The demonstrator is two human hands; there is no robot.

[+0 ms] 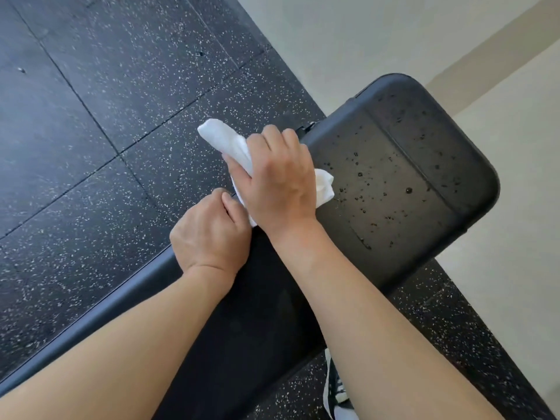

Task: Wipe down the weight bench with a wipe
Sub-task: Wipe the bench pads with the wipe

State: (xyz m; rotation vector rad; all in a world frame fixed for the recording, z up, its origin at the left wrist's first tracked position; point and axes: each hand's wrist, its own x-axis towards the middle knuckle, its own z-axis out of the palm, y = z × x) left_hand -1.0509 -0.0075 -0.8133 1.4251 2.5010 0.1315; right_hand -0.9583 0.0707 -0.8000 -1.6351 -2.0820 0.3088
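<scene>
The right hand (278, 177) grasps the bunched white wipe (233, 147) at the weight bench (394, 177) pad's left edge, likely gathering it before wiping the droplets (408, 190); the left hand (209, 231) pinches its lower corner.

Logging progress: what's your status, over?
Right hand grips wipe; left hand pinches its corner. Bench pad beaded with droplets. Nothing blocking.

Place: a gym or home workout room.
Floor: black rubber floor tiles (100, 95) flecked white, filling the left of the frame.
Equipment: padded black weight bench (394, 183), centre right.
Upper right: pale wall (348, 34).
</scene>
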